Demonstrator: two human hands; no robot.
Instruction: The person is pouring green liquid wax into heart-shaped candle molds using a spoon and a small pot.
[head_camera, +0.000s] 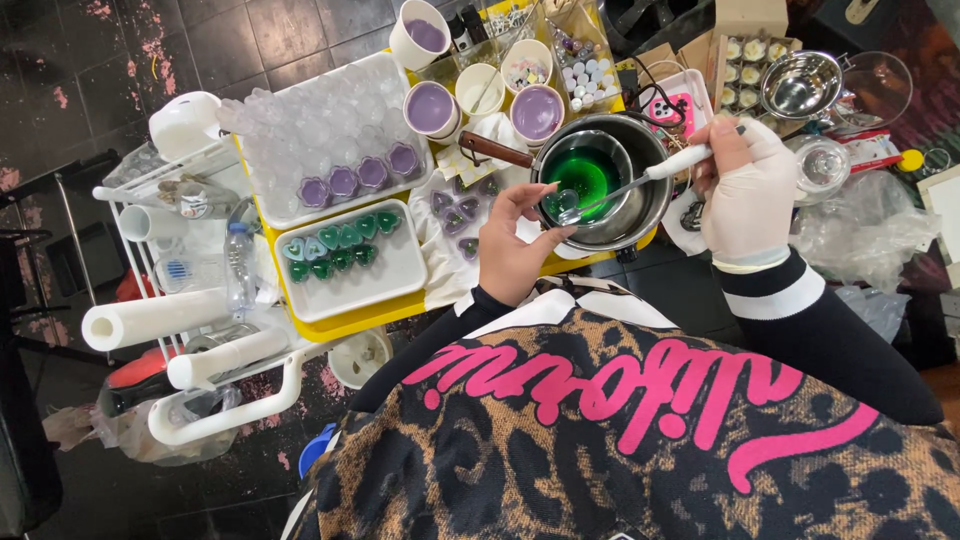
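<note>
Nearest, left hand (512, 240) bare, hovering at the near rim of the steel pot (655, 210), fingers loosely curled and pinching a small clear cup (567, 201) between thumb and fingertips. Right hand (745, 190), gloved in white, closed firmly around the white handle of a long spoon (640, 180) whose bowl sits just by that cup, over the green liquid (583, 176) in the inner bowl. Risk, as a judgement: a tilted spoon or slipping cup, hence green drips on the pot rim or on the bare fingers, possibly hot. Left of the pot, a white tray (400, 275) of green heart shapes on the yellow table (370, 318). Farther off, a mould tray (330, 130) with purple flower shapes and cups of purple liquid (432, 108).
</note>
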